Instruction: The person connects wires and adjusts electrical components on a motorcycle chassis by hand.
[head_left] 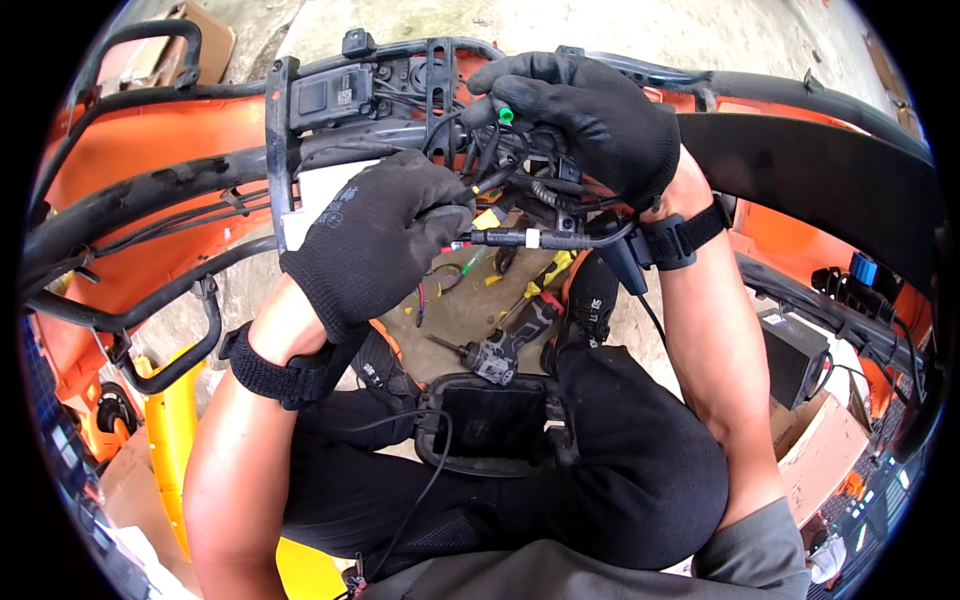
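Both my hands wear black work gloves and are over a tangle of black cables (545, 190) in the middle of an orange vehicle's black tubular frame (200, 175). My left hand (385, 235) is closed, its thumb and fingers pinching a thin black cable with a yellow band (475, 190). Just under those fingertips runs a black cable connector with a white ring (533, 239). Above and to the right, my right hand (595, 120) has its fingers curled around a black cable connector with a green end (505, 116). The far parts of these cables are lost in the tangle.
A black control box (330, 95) is mounted on the frame at the far left. On the ground between my feet lies a cordless power driver (500, 345) near yellow scraps. A black open tray (490, 425) is nearer me. Cardboard boxes (825, 450) stand right.
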